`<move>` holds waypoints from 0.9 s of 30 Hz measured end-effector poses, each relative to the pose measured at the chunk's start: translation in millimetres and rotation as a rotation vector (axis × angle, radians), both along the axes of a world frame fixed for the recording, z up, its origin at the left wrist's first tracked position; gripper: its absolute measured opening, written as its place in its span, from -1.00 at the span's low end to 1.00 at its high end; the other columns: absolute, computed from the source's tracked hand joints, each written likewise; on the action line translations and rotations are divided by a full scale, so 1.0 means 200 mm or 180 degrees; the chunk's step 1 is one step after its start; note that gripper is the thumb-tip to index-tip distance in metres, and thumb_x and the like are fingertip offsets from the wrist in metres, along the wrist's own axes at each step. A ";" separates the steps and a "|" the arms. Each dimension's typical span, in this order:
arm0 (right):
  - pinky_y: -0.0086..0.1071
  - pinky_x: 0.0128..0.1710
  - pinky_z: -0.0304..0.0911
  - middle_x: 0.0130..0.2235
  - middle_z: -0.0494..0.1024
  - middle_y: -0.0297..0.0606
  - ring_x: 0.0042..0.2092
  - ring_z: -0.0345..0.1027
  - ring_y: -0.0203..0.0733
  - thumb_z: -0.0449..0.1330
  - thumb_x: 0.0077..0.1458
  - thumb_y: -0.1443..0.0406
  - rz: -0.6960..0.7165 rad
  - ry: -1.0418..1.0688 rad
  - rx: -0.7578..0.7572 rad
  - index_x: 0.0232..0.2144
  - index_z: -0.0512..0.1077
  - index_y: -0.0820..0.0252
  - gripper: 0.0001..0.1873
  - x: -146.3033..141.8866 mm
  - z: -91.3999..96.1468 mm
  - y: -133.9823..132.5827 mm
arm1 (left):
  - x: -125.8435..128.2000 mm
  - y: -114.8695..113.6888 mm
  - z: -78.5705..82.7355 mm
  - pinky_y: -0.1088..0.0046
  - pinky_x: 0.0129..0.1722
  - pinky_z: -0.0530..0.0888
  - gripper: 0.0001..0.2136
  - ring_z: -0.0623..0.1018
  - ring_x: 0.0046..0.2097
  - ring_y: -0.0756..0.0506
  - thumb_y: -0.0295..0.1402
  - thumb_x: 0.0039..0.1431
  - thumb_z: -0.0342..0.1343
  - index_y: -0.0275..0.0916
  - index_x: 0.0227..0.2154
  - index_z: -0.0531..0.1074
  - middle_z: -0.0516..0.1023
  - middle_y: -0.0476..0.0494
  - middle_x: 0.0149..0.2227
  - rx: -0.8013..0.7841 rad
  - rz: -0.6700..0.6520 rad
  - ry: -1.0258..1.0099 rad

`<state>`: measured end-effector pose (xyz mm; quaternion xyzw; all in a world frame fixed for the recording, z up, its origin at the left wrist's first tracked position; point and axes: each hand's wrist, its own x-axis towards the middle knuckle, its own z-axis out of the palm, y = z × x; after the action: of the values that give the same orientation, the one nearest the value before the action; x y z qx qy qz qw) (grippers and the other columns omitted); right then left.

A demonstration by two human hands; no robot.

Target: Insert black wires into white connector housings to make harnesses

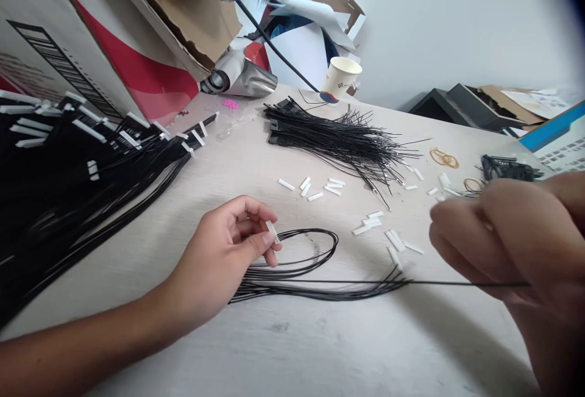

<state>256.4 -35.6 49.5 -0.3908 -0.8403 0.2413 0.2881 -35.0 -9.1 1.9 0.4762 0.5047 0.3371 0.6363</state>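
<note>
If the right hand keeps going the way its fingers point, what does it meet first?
Probably the loose white plastic connectors on the desk just ahead of the right hand, though depth is hard to judge here.

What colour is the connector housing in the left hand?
The connector housing in the left hand is white, best in the head view.

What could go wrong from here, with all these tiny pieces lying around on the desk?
The thin black wires looped beside the left hand could snag or tangle, especially with one long black strand drawn out to the right hand. The small white plastic connectors lie loose on the pale desk, so a sleeve might sweep some away. The white plastic connector pinched in the left hand is tiny and might slip.
</note>
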 end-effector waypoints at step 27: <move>-0.42 -0.44 0.13 -0.55 0.39 -0.31 -0.47 0.13 -0.35 0.14 0.11 0.53 -0.0233 0.0336 0.0808 -0.45 0.47 0.35 -0.85 -0.50 -0.20 0.11 | 0.00 0.00 0.00 0.50 -0.34 0.45 -0.91 0.51 -0.45 0.04 -0.44 0.09 0.19 -0.23 -0.32 0.41 0.52 0.07 -0.48 0.0021 -0.0154 0.0049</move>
<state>156.3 -13.6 9.2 -0.3684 -0.8329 0.1426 0.3876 -34.6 -10.0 2.8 0.4929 0.4967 0.3196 0.6389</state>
